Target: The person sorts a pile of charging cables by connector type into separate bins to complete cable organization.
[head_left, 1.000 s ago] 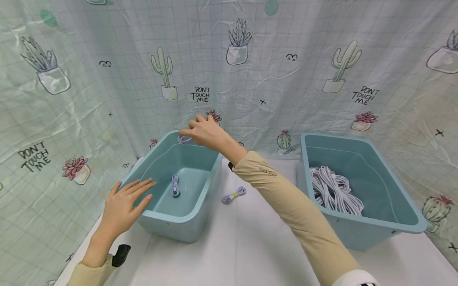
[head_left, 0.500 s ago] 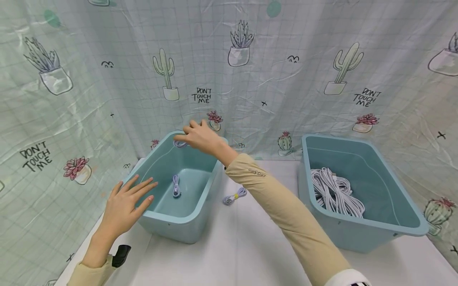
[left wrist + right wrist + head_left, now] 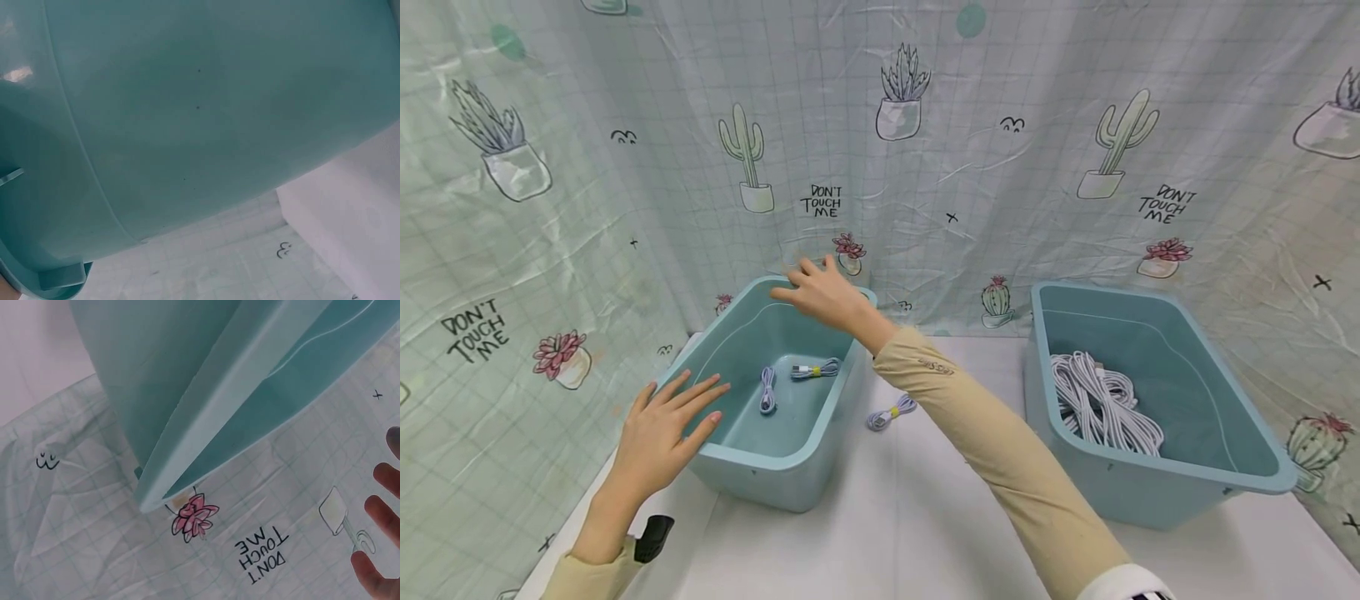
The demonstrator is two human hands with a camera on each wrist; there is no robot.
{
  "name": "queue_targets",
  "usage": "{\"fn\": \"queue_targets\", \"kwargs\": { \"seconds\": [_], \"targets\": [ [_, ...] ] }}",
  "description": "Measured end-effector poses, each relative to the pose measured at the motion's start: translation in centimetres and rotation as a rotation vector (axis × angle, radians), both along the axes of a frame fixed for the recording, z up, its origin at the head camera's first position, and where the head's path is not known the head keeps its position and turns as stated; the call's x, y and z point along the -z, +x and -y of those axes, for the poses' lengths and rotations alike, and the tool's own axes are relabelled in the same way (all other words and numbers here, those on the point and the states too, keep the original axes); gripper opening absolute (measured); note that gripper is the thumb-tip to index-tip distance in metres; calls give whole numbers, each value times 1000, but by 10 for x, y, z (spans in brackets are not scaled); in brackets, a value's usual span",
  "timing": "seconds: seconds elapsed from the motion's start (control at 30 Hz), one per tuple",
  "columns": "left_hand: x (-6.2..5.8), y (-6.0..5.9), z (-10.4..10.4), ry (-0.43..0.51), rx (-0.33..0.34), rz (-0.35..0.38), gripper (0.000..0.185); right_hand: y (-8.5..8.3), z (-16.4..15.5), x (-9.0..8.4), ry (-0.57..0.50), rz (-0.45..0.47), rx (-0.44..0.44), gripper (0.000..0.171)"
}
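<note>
My left hand (image 3: 658, 432) rests at the near left rim of the left teal bin (image 3: 752, 457), fingers spread over its edge. Above the bin's far end is my right hand (image 3: 823, 293), its fingers loosely spread with nothing held; the right wrist view shows those fingertips (image 3: 382, 512) apart. Inside the bin lie two bundled lilac cables: one coiled cable (image 3: 767, 390) lengthwise, and one cable (image 3: 815, 369) with a yellow tie and a metal plug, lying crosswise by the right wall. A similar tied cable (image 3: 892, 412) lies on the table between the bins.
A second teal bin (image 3: 1180, 471) stands on the right, with a heap of white cables (image 3: 1105, 404) at its left side. Behind the white table (image 3: 857, 542) hangs a curtain (image 3: 955, 158) printed with cacti.
The cable pinched in my right hand has been let go and now lies on the left bin's floor. The right hand moved slightly left and its fingers opened. My left hand stayed put.
</note>
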State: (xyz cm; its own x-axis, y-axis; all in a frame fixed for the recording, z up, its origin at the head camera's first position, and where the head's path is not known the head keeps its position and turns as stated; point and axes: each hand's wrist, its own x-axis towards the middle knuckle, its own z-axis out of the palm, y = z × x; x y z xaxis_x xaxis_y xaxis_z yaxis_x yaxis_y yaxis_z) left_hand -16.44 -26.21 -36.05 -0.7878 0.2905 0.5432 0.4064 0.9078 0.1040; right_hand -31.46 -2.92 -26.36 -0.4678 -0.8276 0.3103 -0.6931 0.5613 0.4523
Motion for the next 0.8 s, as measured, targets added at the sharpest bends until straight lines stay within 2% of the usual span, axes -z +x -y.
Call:
{"fn": "queue_targets", "kwargs": {
  "seconds": [0.47,0.8],
  "targets": [
    [-1,0,-3,2,9,-7,37,3,-23,0,-96,2,2,32],
    [-1,1,-2,2,2,-3,36,8,-43,19,-244,-11,-84,28]
  ]
}}
